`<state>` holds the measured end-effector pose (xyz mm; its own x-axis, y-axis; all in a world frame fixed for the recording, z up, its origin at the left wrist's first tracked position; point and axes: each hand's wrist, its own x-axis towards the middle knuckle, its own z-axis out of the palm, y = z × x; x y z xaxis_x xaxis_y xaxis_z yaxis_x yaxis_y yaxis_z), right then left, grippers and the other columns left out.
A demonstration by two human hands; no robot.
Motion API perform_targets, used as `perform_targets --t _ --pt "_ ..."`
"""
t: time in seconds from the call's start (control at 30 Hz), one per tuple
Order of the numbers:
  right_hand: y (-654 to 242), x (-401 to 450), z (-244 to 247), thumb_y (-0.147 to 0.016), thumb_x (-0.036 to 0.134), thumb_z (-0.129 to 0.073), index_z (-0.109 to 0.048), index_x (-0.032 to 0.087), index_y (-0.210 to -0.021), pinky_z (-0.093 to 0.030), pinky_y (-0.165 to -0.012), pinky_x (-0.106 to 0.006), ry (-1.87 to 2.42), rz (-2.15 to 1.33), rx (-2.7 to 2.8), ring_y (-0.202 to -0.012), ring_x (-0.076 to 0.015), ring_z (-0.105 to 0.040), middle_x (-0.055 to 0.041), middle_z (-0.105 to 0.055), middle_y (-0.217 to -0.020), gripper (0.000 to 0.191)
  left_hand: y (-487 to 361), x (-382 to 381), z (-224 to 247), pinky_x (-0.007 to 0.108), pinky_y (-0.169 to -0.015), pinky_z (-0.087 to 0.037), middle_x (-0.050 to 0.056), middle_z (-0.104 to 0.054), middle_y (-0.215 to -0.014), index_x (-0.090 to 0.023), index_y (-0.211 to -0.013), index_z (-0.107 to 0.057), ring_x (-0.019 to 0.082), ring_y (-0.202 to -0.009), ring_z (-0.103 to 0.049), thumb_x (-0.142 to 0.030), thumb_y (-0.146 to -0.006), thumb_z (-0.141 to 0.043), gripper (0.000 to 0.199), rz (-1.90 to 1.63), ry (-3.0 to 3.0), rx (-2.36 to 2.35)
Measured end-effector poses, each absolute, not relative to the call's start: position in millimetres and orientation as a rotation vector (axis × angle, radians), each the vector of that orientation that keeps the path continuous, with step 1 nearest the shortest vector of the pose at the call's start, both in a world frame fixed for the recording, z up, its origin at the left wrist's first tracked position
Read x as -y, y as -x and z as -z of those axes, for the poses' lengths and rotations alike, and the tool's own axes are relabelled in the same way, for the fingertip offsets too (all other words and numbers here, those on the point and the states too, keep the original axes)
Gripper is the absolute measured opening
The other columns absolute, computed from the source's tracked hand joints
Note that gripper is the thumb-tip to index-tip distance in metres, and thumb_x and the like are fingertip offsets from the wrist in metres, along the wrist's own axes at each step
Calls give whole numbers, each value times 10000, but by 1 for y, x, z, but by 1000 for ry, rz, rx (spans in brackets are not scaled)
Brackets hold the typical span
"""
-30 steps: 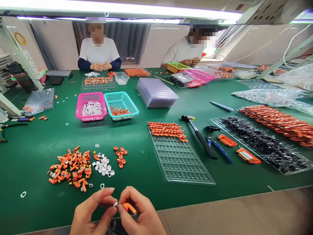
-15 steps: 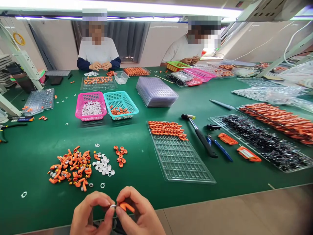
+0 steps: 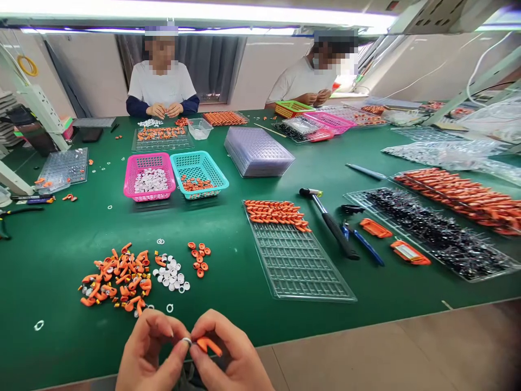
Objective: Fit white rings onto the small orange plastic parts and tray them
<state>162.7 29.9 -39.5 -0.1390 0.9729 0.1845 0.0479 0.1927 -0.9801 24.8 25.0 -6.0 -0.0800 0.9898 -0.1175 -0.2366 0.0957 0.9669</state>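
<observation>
At the table's front edge my left hand pinches a small white ring between thumb and fingertip. My right hand grips an orange earbud shell, its stem pointing right. The two parts meet or nearly meet between my fingertips; I cannot tell if they touch. Beyond my left hand lies a heap of orange earbud shells, some with yellow tabs. Beside it are a pile of white round caps and several orange round caps.
A clear tray holds rows of orange shells. Behind stand a pink basket, a turquoise basket and stacked clear trays. A hammer lies right, near a tray of black wired parts. Two people sit opposite.
My left fingers have shifted slightly around the white ring, the index finger bending more. The orange shell stays in my right hand. The whole view has moved a little.
</observation>
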Motion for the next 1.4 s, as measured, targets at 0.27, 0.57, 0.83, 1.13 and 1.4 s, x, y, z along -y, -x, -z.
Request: perform_targets --t 0.27,0.57,0.83,1.13,1.4 --pt "-167 -30 27 -847 198 -551 -574 193 -830 -404 -558 -231 1129 -1236 1402 -604 -126 -494 16 -530 -716 29 -22 -28 5 190 -648 -515 -26 -722 -702 -240 -901 -618 130 -664 -642 -408 -711 -840 337 -1199 -915 -1161" --pt "-179 -37 21 -791 127 -601 -648 191 -957 -501 -713 -249 1018 -1144 1628 -769 -168 -619 -41 -642 -844 184 -23 -30 8 172 -645 -472 -49 -663 -697 -229 -707 -535 108 -656 -585 -307 -750 -806 286 -1317 -997 -1210" --pt "-182 -36 23 -865 275 -639 -665 181 -957 -491 -720 -271 1068 -1470 1375 -779 -169 -613 -57 -664 -865 134 -14 -34 6 236 -660 -537 -12 -742 -698 -225 -785 -582 170 -675 -684 -378 -674 -863 339 -1167 -908 -1240" --pt "-174 -41 30 -751 437 -807 -661 161 -853 -495 -631 -239 779 -1915 743 -607 -107 -608 -20 -678 -735 329 -2 -42 10 257 -700 -589 51 -775 -818 -200 -871 -776 219 -776 -715 -467 -689 -826 326 -956 -934 -1202" --pt "-173 -39 33 -758 469 -787 -660 173 -880 -487 -647 -254 797 -1906 776 -642 -122 -599 -17 -655 -759 345 -6 -39 8 246 -686 -574 33 -767 -782 -205 -831 -789 199 -743 -703 -403 -706 -836 239 -938 -835 -1113"
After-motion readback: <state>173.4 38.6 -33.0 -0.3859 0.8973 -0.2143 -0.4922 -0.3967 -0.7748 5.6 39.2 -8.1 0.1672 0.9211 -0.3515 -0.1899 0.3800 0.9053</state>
